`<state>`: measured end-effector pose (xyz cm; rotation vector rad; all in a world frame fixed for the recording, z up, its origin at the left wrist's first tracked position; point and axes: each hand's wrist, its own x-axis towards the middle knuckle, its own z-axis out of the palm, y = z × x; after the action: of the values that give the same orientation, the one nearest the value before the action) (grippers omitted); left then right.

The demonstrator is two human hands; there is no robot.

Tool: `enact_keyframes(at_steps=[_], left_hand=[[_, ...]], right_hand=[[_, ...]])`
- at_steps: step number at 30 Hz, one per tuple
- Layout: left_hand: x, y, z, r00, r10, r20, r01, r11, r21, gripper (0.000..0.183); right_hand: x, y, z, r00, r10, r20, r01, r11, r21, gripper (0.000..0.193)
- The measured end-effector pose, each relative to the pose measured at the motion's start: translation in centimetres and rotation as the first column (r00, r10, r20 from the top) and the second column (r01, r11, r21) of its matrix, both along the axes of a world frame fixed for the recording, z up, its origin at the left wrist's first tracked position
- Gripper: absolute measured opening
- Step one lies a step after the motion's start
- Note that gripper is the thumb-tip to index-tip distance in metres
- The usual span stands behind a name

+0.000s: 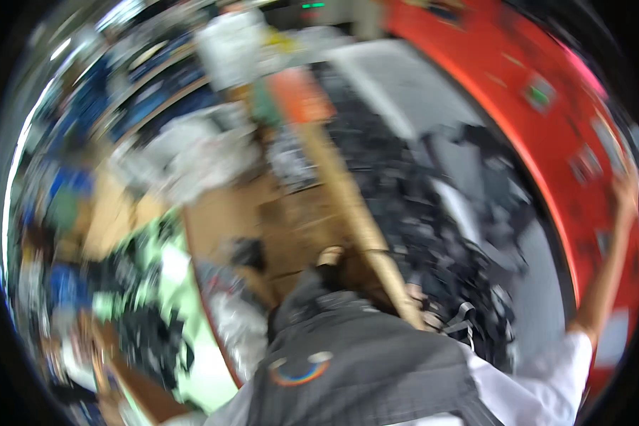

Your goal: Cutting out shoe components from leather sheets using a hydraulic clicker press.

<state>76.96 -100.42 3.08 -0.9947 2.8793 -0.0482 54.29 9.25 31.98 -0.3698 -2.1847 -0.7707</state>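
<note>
The picture is smeared by motion. My right arm reaches out to the far right, and my right hand (pixel 624 190) is up against the long red panel (pixel 504 78), near a pale flat item (pixel 608 145) on it. Its fingers are too blurred to show whether they grip anything. Low on the left, a skin-toned smear that seems to be my left hand (pixel 109 401) is by the pale green tabletop (pixel 192 355). What it touches cannot be made out. A heap of dark cut fabric pieces (pixel 149 334) lies on that tabletop.
A long grey table (pixel 547 284) with a wooden edge (pixel 348 199) bears many dark fabric pieces (pixel 397 184). Cardboard (pixel 298 220) covers the floor ahead. Clear plastic bags (pixel 206 145) and a grey plastic bundle (pixel 227 319) stand left of it. Shelves with blue stacks (pixel 149 99) are behind.
</note>
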Motion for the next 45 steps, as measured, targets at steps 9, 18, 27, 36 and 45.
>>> enact_keyframes(at_steps=[9,18,27,36,45], left_hand=[[-36.9,22.5,-4.0,0.677,-0.492,-0.547,0.693,0.676,0.250,0.031],[-56.5,61.8,0.9,0.370,-0.695,-0.617,0.889,0.072,0.452,0.041],[-63.7,70.8,-3.4,0.213,-0.831,-0.513,0.935,0.022,0.353,0.027],[-63.2,70.5,-2.3,0.121,-0.805,-0.581,0.917,-0.133,0.375,0.024],[-63.9,71.0,-3.5,0.172,-0.716,-0.677,0.883,-0.193,0.428,0.024]], right_hand=[[12.1,-25.7,-23.1,0.686,0.619,0.383,-0.102,0.603,-0.791,0.061],[17.7,-34.0,-27.3,0.862,0.351,0.365,0.110,0.574,-0.811,0.052],[15.2,-36.0,-27.7,0.921,-0.046,0.386,0.362,0.462,-0.810,0.072],[11.7,-35.4,-26.5,0.807,-0.104,0.581,0.583,0.286,-0.760,0.072],[12.3,-36.3,-27.0,0.826,-0.200,0.526,0.560,0.200,-0.804,0.086]])
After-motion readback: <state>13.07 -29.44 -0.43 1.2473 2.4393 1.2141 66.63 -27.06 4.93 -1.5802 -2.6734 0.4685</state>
